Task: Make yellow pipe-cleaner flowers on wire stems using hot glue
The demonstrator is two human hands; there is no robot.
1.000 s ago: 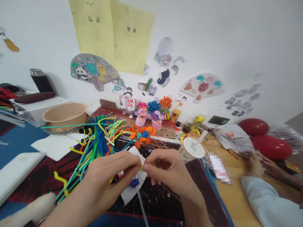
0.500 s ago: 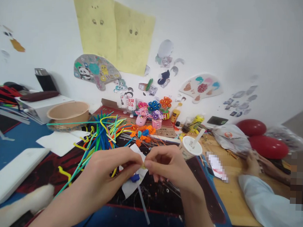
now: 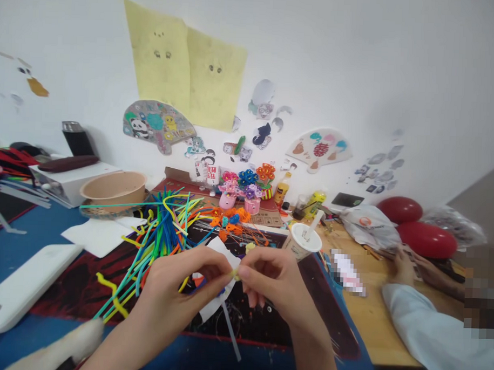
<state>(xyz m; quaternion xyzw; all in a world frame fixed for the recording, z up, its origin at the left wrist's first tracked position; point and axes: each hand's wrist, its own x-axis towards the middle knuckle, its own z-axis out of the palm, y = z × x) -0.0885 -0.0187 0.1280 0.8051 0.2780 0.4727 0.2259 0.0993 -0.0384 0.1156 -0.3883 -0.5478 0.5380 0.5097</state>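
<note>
A small yellow pipe cleaner (image 3: 236, 274) is pinched between both my hands above a dark mat. My left hand (image 3: 189, 283) has thumb and index fingertip pressed on its left side. From the other side my right hand (image 3: 270, 277) pinches it, the lower fingers curled. A yellow curl (image 3: 250, 247) shows just above my right hand; whether it joins the held piece I cannot tell. Below my fingers lie a white paper (image 3: 214, 308), partly covered, and a translucent glue stick (image 3: 231, 333). Behind them rests a pile of orange and blue pipe-cleaner flowers (image 3: 232, 219).
A bundle of coloured pipe cleaners (image 3: 164, 230) spreads left of my hands. A white cup (image 3: 304, 242) with a straw stands right. Finished flower pots (image 3: 252, 205) stand at the back. At far left are a tan bowl (image 3: 113, 187) and a glue gun (image 3: 69, 343); another person's sleeve (image 3: 428, 331) is right.
The view has shifted slightly, with the wall lower in the picture. Both hands keep their pinch on the yellow piece, and a yellow curl now shows above my right hand.
</note>
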